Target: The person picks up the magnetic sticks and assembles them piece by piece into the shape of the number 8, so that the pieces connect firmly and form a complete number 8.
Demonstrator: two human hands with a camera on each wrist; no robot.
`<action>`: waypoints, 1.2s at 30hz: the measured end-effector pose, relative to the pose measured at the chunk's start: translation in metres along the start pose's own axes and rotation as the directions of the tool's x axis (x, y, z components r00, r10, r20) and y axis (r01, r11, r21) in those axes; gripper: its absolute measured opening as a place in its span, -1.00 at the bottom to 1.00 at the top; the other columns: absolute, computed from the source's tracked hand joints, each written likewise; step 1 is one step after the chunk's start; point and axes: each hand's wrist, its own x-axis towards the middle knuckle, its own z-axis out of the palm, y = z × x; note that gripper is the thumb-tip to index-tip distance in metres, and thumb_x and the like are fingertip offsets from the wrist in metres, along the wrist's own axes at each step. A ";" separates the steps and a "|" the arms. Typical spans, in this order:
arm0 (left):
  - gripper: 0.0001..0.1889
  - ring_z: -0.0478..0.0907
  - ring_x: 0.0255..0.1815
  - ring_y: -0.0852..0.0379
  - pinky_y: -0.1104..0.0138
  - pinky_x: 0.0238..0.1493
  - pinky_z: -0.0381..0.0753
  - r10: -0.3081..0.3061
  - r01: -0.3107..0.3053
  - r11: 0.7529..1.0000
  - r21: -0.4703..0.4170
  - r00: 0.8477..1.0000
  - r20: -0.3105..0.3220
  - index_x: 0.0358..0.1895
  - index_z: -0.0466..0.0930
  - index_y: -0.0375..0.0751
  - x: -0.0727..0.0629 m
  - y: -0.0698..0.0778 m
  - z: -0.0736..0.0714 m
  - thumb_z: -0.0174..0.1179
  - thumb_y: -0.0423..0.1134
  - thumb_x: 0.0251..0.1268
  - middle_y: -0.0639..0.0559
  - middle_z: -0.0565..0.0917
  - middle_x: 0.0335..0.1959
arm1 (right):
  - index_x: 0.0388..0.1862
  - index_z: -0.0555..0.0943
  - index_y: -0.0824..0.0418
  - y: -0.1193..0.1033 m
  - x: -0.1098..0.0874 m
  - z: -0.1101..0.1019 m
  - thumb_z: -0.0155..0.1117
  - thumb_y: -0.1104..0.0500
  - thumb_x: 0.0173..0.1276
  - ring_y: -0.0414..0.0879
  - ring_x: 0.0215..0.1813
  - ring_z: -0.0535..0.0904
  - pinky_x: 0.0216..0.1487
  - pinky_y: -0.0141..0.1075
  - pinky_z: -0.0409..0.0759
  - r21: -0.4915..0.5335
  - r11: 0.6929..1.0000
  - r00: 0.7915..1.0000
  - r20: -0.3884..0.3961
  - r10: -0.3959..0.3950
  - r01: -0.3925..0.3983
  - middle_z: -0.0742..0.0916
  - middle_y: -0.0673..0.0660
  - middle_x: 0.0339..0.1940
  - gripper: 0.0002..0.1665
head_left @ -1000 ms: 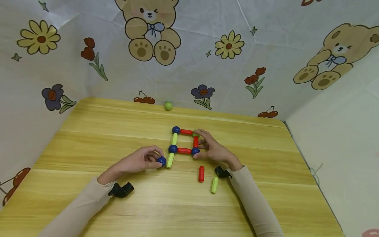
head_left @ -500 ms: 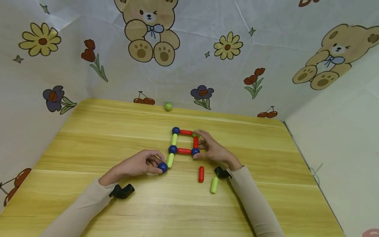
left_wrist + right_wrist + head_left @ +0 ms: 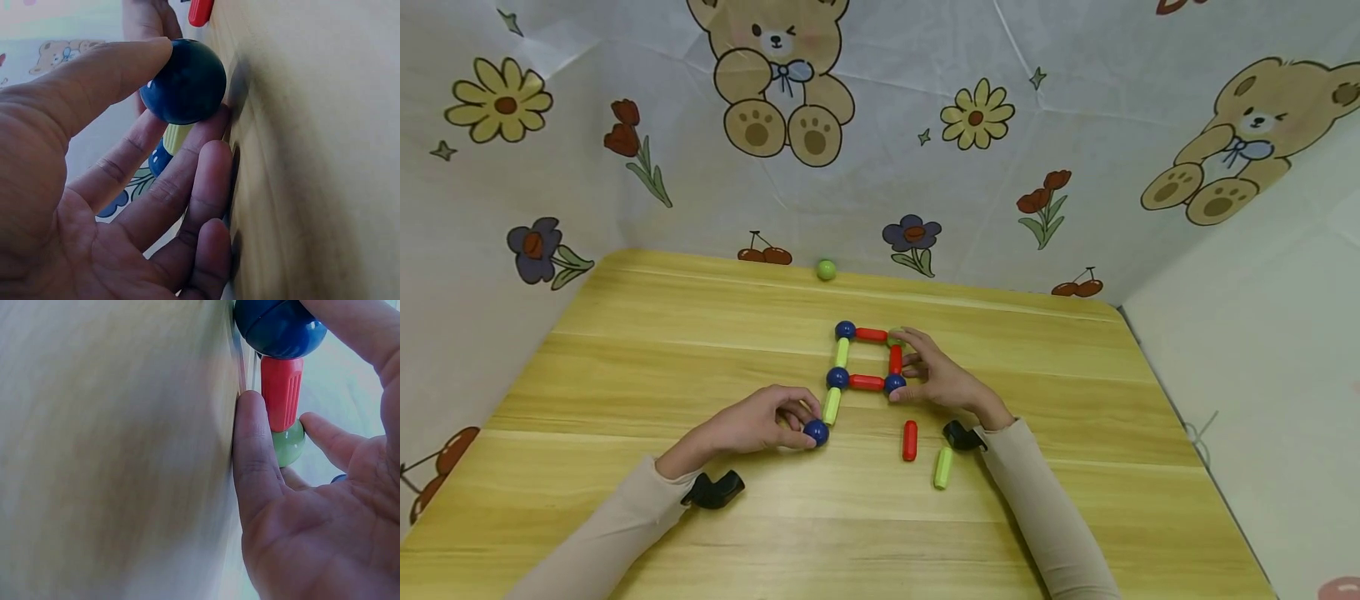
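My left hand [image 3: 767, 421] pinches a blue ball [image 3: 184, 81] between thumb and fingertips, right at the near end of a yellow-green rod [image 3: 831, 407]. That rod extends toward me from the left blue corner ball [image 3: 838, 378] of a toy frame of balls and rods, laid out as a square. On the frame's right side, my right hand [image 3: 943, 379] has its thumb on the near blue ball [image 3: 284, 328] and its index finger at the far green ball [image 3: 289, 445]. A red rod [image 3: 282, 394] joins those two balls, with the fingers spread alongside it.
A loose red rod [image 3: 910, 440] and a loose yellow-green rod [image 3: 943, 468] lie on the wooden table [image 3: 820, 533], near the right wrist. Another green ball [image 3: 826, 269] sits at the table's back edge, against the printed cloth [image 3: 850, 192].
The left hand has brought its blue ball toward me and slightly right, from beside the yellow-green rod to its near end. The right hand and the frame stay where they were.
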 end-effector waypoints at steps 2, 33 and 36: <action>-0.71 0.54 -0.22 0.11 0.37 -0.24 0.55 0.006 -0.005 1.000 0.005 1.000 -0.005 -0.04 0.59 -0.20 0.000 0.000 0.001 0.42 -0.24 0.23 -0.03 0.71 -0.21 | 0.62 0.08 -0.11 0.000 0.000 0.000 0.55 0.15 0.19 0.14 0.43 0.38 0.37 -0.03 0.46 -0.001 1.000 1.000 0.000 0.006 -0.006 -0.10 0.05 0.67 0.15; -0.46 0.50 -0.40 0.21 0.38 -0.33 0.50 0.045 -0.011 0.980 0.197 0.985 -0.169 0.26 0.50 -0.05 0.012 0.003 0.023 0.44 -0.17 0.21 0.03 0.63 -0.15 | 0.58 0.21 0.10 0.004 0.007 -0.004 0.41 0.17 0.35 0.23 0.33 0.47 0.30 0.12 0.48 -0.087 0.995 0.999 0.008 -0.049 0.050 -0.16 0.20 0.68 -0.11; -0.45 0.48 -0.42 0.22 0.39 -0.36 0.48 0.047 -0.012 0.979 0.203 0.984 -0.171 0.26 0.50 -0.05 0.014 0.002 0.025 0.45 -0.15 0.20 0.05 0.62 -0.17 | 0.56 0.23 0.06 0.004 0.007 -0.005 0.42 0.16 0.34 0.20 0.33 0.48 0.30 0.07 0.49 -0.090 0.995 0.999 0.005 -0.036 0.036 -0.15 0.19 0.68 -0.12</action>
